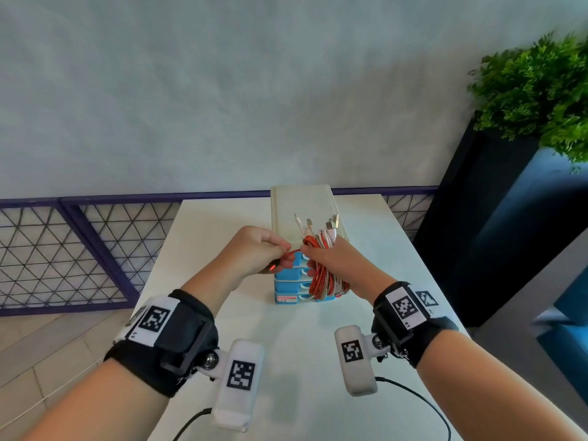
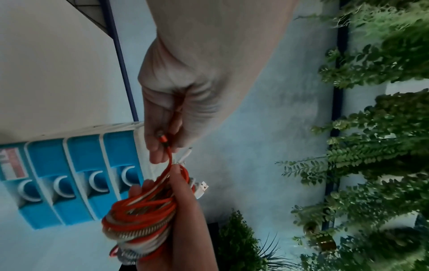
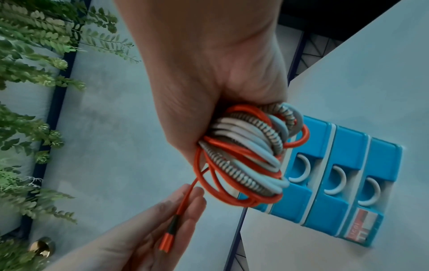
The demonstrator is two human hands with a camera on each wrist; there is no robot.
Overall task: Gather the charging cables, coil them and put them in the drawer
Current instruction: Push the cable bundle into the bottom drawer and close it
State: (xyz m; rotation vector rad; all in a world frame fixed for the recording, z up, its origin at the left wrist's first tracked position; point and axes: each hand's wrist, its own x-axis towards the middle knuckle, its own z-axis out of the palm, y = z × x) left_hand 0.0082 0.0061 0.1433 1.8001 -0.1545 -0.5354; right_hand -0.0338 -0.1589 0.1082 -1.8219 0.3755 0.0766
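My right hand [image 1: 331, 261] grips a coiled bundle of orange, white and striped charging cables [image 1: 324, 278] in front of the blue drawer unit [image 1: 288, 289]. Plug ends [image 1: 321, 224] stick up above the fist. In the right wrist view the bundle [image 3: 246, 155] fills the fist [image 3: 204, 102]. My left hand [image 1: 257, 249] pinches the loose orange cable end [image 1: 281, 261] just left of the bundle, with its plug [image 3: 167, 242] lying along the fingers [image 3: 185, 212]. The left wrist view shows the same orange end [image 2: 168, 152] between the fingers [image 2: 157, 135], above the coil [image 2: 139, 220].
The drawer unit [image 3: 343, 183], cream top and several blue drawers with white ring pulls, all closed, stands mid-table on the white table [image 1: 318, 361]. A dark planter with a green plant [image 1: 541, 97] stands at the right. A purple lattice fence [image 1: 79, 249] lines the wall.
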